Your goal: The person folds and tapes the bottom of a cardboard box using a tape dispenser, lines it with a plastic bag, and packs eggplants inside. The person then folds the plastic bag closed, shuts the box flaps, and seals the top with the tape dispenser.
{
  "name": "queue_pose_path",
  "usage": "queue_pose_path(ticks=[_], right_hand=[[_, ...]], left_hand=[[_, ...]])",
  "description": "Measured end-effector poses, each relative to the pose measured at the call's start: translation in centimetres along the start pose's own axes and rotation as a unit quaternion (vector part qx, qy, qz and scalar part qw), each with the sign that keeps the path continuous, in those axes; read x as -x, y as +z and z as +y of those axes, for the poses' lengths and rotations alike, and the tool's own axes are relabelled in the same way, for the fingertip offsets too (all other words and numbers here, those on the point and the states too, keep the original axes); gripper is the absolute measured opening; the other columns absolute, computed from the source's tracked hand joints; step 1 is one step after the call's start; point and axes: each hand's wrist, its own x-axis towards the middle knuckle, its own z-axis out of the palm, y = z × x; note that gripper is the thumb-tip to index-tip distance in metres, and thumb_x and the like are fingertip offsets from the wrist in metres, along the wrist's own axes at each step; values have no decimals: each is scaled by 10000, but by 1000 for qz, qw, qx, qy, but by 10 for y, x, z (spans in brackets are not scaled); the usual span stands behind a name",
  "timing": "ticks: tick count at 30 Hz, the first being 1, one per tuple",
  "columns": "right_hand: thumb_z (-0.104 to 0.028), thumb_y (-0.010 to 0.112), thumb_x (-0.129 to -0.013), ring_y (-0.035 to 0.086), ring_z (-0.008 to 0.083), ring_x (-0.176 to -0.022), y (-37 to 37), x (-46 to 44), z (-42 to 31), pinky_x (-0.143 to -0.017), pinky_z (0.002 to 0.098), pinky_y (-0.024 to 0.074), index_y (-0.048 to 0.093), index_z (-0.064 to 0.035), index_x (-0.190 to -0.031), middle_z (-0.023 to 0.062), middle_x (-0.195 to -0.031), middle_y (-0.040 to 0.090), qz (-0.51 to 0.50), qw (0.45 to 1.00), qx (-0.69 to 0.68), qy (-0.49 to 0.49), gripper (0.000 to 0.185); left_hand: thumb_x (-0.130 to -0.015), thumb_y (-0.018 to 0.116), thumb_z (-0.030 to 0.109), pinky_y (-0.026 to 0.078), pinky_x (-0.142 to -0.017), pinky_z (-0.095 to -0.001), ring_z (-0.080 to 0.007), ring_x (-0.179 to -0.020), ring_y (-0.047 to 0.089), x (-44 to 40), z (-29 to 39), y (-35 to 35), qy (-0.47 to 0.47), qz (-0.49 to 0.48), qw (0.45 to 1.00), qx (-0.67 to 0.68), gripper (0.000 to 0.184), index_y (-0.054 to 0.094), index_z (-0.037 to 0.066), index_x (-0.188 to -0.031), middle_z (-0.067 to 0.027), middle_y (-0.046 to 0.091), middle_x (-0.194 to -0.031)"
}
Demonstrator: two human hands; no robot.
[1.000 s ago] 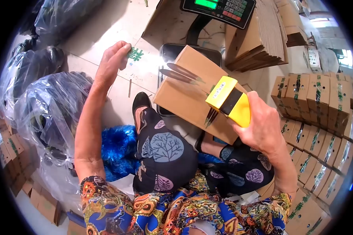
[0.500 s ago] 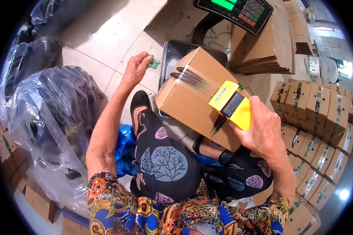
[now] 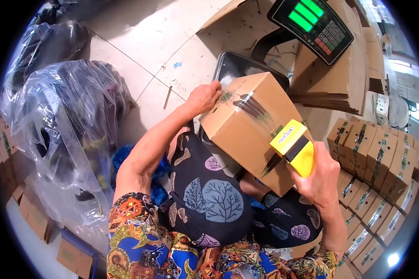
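Note:
A brown cardboard box (image 3: 239,139) with dark eggplant-like pictures sits tilted on the platform of a scale (image 3: 228,65). My right hand (image 3: 319,174) grips a yellow tape dispenser (image 3: 292,146), held over the box's right part. Clear packing tape with green print (image 3: 226,96) shows along the box top towards its left end. There my left hand (image 3: 204,97) is closed, its fingertips at the tape's end against the box's upper left edge. How much of the tape touches the cardboard I cannot tell.
The scale's lit display (image 3: 307,16) stands at the top. Behind it lean flat cardboard sheets (image 3: 326,81). Taped boxes (image 3: 377,149) are stacked at the right. A large clear plastic bag (image 3: 65,125) with dark contents fills the left. A brown stick (image 3: 167,96) lies on the tiled floor.
My left hand has moved from above the floor to the box's left edge, bringing the tape end there. My right hand still holds the dispenser over the box. The view has shifted.

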Motion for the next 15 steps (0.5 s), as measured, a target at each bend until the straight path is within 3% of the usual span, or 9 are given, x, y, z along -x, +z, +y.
queue_pose_path(ticks=[2, 3, 6, 7, 10, 11, 13, 14, 15], right_hand=[[-178, 821, -645, 630, 397, -736, -1, -1, -4, -653, 407, 517, 525, -12, -1023, 197, -823, 605, 8, 1000, -18, 5, 508], [-177, 821, -642, 630, 397, -735, 0, -2, -3, -654, 408, 517, 526, -12, -1028, 196, -826, 606, 8, 1000, -21, 5, 513], [-174, 820, -609, 642, 369, -748, 0, -4, 3, -616, 411, 520, 546, -24, -1027, 176, -837, 615, 22, 1000, -17, -13, 522], [-174, 818, -607, 642, 369, -749, 2, -2, 5, -617, 410, 520, 547, -25, -1027, 175, -841, 615, 31, 999, -24, -12, 521], [-171, 803, -616, 640, 373, -751, 4, 4, 10, -617, 408, 520, 549, -26, -1028, 174, -851, 617, 57, 997, -44, -29, 505], [-167, 799, -618, 640, 372, -751, 5, 5, 11, -617, 410, 520, 548, -27, -1025, 173, -850, 617, 67, 996, -47, -29, 498], [-168, 792, -623, 637, 366, -748, 9, 8, 10, -614, 416, 518, 545, -30, -1005, 167, -838, 610, 79, 995, -49, -26, 475], [-177, 795, -618, 635, 359, -751, 9, 8, 10, -613, 421, 515, 542, -35, -988, 161, -836, 606, 86, 995, -50, -31, 470], [-183, 799, -618, 638, 359, -759, 9, 9, 11, -615, 421, 518, 535, -36, -1006, 160, -843, 608, 88, 994, -51, -36, 491]], left_hand=[[-991, 451, 342, 485, -847, -480, -424, -958, 605, -5, 13, -2, 69, 120, 983, 124, 353, 554, 26, -1111, -224, 648, -1003], [-987, 468, 335, 456, -921, -432, -385, -1037, 565, -12, 28, -6, 57, 140, 966, 211, 366, 581, 27, -1149, -191, 610, -1115], [-986, 471, 326, 452, -931, -421, -365, -1032, 564, -30, 19, 14, 139, 92, 971, 171, 360, 590, 20, -1132, -161, 598, -1152], [-984, 475, 335, 468, -904, -435, -359, -986, 584, -32, 19, 12, 137, 91, 979, 118, 363, 608, 25, -1120, -165, 627, -1083], [-1007, 448, 338, 474, -913, -397, -315, -981, 623, -35, 38, -4, 44, 73, 996, 11, 401, 622, -1, -1129, -169, 661, -1053], [-1015, 440, 361, 486, -898, -373, -266, -987, 641, -37, 56, -6, 14, 154, 979, 137, 427, 626, -3, -1139, -171, 679, -1035], [-1013, 447, 371, 468, -932, -319, -240, -1030, 640, -22, 130, -53, 43, 106, 951, 287, 443, 587, 5, -1222, -167, 687, -1068], [-981, 493, 356, 468, -932, -413, -334, -1091, 596, -12, 161, -62, 83, 90, 963, 238, 393, 596, 39, -1191, -188, 624, -1167], [-968, 520, 362, 466, -929, -428, -335, -1123, 567, -6, 171, -50, 168, 123, 976, 65, 388, 592, 54, -1193, -165, 602, -1198]])
